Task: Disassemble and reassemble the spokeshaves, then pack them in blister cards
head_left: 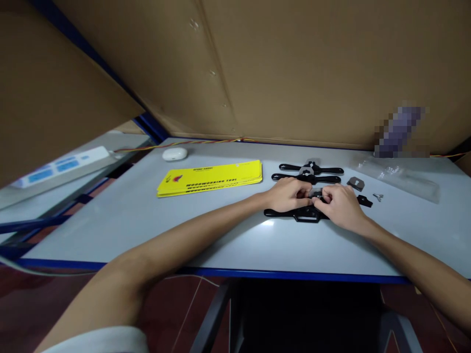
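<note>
Both hands meet over the middle of a row of black spokeshaves lying on the table. My left hand (290, 194) is closed, its thumb and fingers pinched at a spokeshave's middle, by a grey blade (316, 192). From the other side my right hand (340, 205) grips the same place with curled fingers; the small part between the fingertips is mostly hidden. The nearest spokeshave (307, 214) lies just below the hands, partly covered. Beyond them rest two more, a middle spokeshave (327, 179) and a far spokeshave (333, 170), each with a grey plate at its centre.
Right of my hands lie a loose blade (355, 184), a black cap plate (365, 201) and small silver screws (378, 197). A clear plastic bag (408, 181) is farther right. Yellow stacked packaging (209, 177) and a white case (174, 154) sit left. Cardboard (294, 73) walls the back.
</note>
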A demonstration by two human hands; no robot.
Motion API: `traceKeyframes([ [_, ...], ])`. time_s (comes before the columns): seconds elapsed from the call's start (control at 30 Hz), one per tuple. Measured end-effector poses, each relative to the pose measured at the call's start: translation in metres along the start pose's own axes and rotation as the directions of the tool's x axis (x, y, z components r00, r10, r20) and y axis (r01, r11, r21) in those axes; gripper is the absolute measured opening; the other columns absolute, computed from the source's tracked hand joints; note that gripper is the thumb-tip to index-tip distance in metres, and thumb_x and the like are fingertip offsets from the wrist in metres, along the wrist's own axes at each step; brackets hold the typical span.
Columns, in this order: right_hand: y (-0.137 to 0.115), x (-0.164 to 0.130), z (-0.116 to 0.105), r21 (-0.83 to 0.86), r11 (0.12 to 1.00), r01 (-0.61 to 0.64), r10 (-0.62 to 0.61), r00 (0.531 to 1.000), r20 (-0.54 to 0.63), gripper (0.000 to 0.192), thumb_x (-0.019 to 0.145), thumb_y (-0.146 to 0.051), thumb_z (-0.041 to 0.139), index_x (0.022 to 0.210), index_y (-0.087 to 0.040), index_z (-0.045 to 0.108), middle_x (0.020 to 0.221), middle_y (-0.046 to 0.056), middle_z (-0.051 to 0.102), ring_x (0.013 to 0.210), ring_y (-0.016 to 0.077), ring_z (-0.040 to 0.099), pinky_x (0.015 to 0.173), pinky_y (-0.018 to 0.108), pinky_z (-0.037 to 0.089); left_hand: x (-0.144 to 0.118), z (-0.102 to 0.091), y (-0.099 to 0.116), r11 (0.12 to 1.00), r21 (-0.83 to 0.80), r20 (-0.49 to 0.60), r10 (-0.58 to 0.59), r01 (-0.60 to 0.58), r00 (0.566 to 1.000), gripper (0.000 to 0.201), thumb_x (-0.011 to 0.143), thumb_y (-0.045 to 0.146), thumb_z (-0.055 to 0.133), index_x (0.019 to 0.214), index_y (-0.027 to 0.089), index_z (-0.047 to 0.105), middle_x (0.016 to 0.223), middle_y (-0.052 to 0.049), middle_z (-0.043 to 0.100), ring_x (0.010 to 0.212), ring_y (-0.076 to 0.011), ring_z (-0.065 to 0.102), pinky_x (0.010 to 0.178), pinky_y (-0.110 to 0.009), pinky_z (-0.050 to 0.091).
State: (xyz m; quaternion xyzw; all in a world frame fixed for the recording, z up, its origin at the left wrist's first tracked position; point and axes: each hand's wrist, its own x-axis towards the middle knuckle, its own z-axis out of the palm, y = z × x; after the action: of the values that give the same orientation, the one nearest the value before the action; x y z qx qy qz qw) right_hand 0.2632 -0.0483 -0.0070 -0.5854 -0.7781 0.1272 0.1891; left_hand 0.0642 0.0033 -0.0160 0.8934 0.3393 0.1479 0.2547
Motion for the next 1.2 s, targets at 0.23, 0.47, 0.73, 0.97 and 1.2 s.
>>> traceKeyframes([
  [0.23, -0.006, 0.003, 0.001, -0.010, 0.998, -0.060, 0.060, 0.998, 0.004, 0.043, 0.082, -0.030, 0.062, 0.056, -0.023, 0.028, 0.052, -0.005, 0.043, 0.061, 0.0157, 0.040, 0.075, 0.035, 0.025, 0.000, -0.001, -0.002, 0.999, 0.046, 0.010, 0.001, -0.001, 1.000, 0.024, 0.085, 0.044, 0.055, 0.076, 0.021, 0.054, 0.066, 0.001, 0.060, 0.062, -0.0171, 0.051, 0.063, -0.030, 0.030],
  [0.47, -0.001, -0.001, 0.000, -0.004, 0.995, 0.102, -0.102, 0.995, -0.016, 0.022, 0.077, -0.014, 0.055, 0.068, -0.024, 0.037, 0.066, -0.003, 0.051, 0.064, 0.0157, 0.040, 0.070, 0.034, 0.024, 0.001, 0.000, -0.003, 0.999, 0.042, 0.008, -0.034, 0.033, 0.999, 0.029, 0.086, 0.048, 0.055, 0.076, 0.022, 0.049, 0.069, 0.001, 0.060, 0.066, -0.0182, 0.052, 0.064, -0.031, 0.031],
  [0.73, 0.026, 0.006, -0.016, 0.166, 0.909, 0.382, -0.401, 0.911, 0.101, 0.016, 0.092, -0.013, 0.043, 0.098, -0.023, 0.054, 0.094, 0.004, 0.057, 0.079, 0.0194, 0.050, 0.075, 0.034, 0.036, -0.001, 0.000, 0.000, 0.998, 0.049, -0.010, -0.030, 0.031, 0.999, 0.026, 0.086, 0.048, 0.053, 0.082, 0.022, 0.053, 0.070, 0.001, 0.058, 0.064, -0.0177, 0.051, 0.065, -0.031, 0.031],
  [0.97, 0.024, 0.011, -0.010, 0.247, 0.909, 0.336, -0.345, 0.939, -0.006, 0.010, 0.100, -0.027, 0.050, 0.104, -0.023, 0.058, 0.089, 0.002, 0.058, 0.081, 0.0198, 0.053, 0.078, 0.034, 0.039, -0.003, -0.002, 0.000, 0.998, 0.063, -0.012, 0.001, 0.000, 1.000, 0.024, 0.088, 0.045, 0.050, 0.085, 0.021, 0.055, 0.069, 0.001, 0.058, 0.063, -0.0169, 0.050, 0.065, -0.031, 0.033],
  [1.2, 0.017, 0.007, -0.013, 0.178, 0.939, 0.295, -0.305, 0.952, 0.034, 0.017, 0.087, -0.024, 0.056, 0.104, -0.023, 0.054, 0.082, -0.001, 0.050, 0.075, 0.0185, 0.049, 0.069, 0.032, 0.035, -0.005, -0.004, 0.004, 0.998, 0.066, 0.003, 0.003, -0.003, 1.000, 0.024, 0.089, 0.043, 0.049, 0.093, 0.020, 0.058, 0.069, 0.002, 0.058, 0.063, -0.0176, 0.053, 0.064, -0.030, 0.033],
])
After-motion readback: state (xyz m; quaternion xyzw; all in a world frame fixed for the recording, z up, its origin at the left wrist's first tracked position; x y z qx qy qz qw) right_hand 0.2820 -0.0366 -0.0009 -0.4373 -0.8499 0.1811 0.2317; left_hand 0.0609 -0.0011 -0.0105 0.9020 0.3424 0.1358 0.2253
